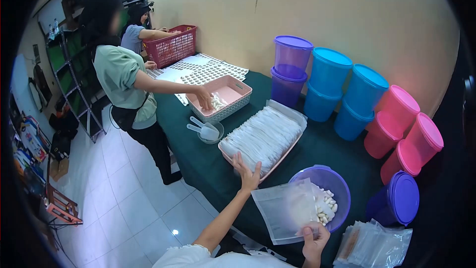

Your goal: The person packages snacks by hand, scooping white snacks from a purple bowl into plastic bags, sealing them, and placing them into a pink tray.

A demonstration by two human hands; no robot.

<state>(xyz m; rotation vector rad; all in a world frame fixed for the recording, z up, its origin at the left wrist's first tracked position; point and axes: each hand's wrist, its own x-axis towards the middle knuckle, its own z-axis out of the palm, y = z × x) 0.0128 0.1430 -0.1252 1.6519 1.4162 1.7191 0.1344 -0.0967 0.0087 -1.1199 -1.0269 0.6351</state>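
Note:
My left hand (246, 172) lies with fingers spread against the near end of a long row of white packets (263, 136). They stand packed together in a shallow pink tray (278, 165). Between thumb and fingers, my right hand (315, 242) pinches the lower right corner of a clear plastic bag (277, 208). The bag looks flat and hangs partly over a purple tub (345, 188). Inside that tub are small whitish pieces (326, 207), partly covered by the bag.
Purple, blue and pink lidded tubs (329, 84) line the wall side. Clear bags (374, 245) lie at the lower right. A bowl with scoops (210, 133) stands left of the tray. One co-worker's hand reaches into a pink basket (233, 106); another person handles a red basket (171, 47).

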